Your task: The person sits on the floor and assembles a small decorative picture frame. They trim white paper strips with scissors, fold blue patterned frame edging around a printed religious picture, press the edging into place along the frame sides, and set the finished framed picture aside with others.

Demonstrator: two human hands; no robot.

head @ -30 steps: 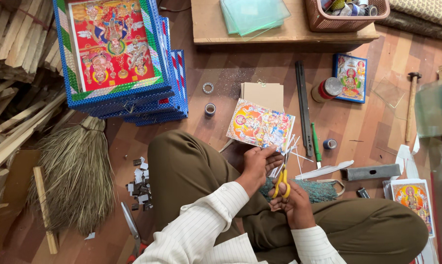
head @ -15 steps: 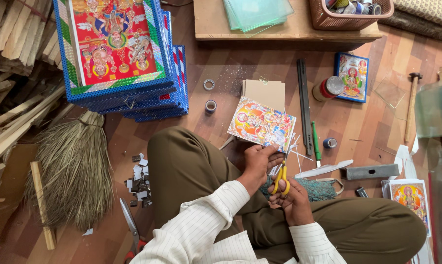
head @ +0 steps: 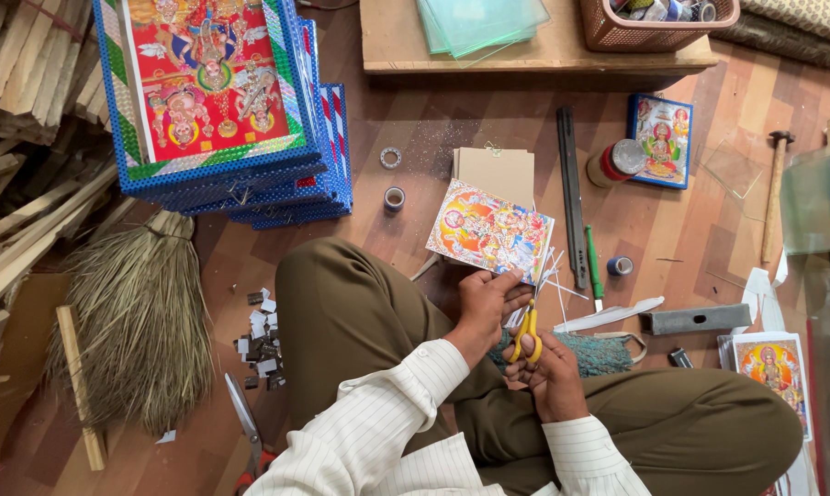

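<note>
Right now you are partway through trimming the colourful printed picture (head: 490, 232), judging by the thin white paper slivers (head: 551, 276) fanned out at its right edge. Your left hand (head: 487, 303) pinches the near edge of the print between thumb and curled fingers, holding it out over your knee, tilted, just above the brown cardboard backing (head: 495, 171) on the wooden floor (head: 433, 129). Your right hand (head: 551, 372) is closed through the loops of the yellow-handled scissors (head: 527, 335), fingers wrapped tight; the blades point up toward the print's near right corner, though whether they stand apart or together is hidden behind your left fingers.

The next move, as I judge it, calls for a steady line along the border: keep the left pinch firm and close to the cut so the sheet does not flex, and feed the paper into the blades rather than chasing it.

To the right lie a long black ruler (head: 570, 193), a green pen (head: 595, 266) and a small framed picture (head: 661, 140); far left stands a stack of blue-bordered frames (head: 250, 174), with a straw broom (head: 140, 321) nearer.
</note>
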